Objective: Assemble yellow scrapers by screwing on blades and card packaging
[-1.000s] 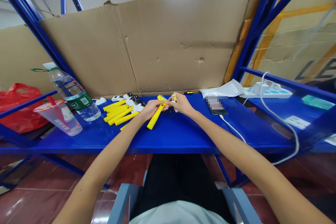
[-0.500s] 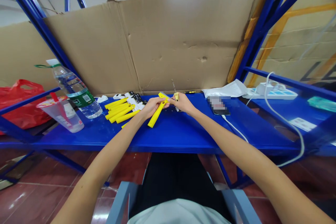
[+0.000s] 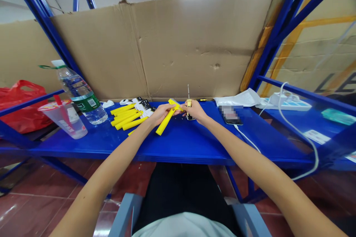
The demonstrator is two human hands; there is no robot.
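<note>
Near the back of the blue shelf, my left hand [image 3: 161,114] is closed around a yellow T-shaped scraper [image 3: 164,124], whose handle points down toward me. Its wide head lies between my two hands. My right hand [image 3: 197,110] is closed on a screwdriver [image 3: 189,102] with a pale yellow handle, its thin shaft pointing up. The right fingertips also touch the scraper's head. Left of my hands lies a group of several more yellow scrapers [image 3: 128,119], with black-and-white pieces at their far ends.
A large water bottle [image 3: 87,98], a plastic cup [image 3: 66,120] with a red straw and a red bag [image 3: 22,109] stand at the left. To the right are a phone [image 3: 230,115] on a white cable, a white packet [image 3: 239,99] and a power strip [image 3: 292,104]. Cardboard [image 3: 194,44] walls the back.
The screwdriver in my right hand has turned more upright and moved slightly right. My left hand keeps the scraper in nearly the same place. The whole view has shifted a little.
</note>
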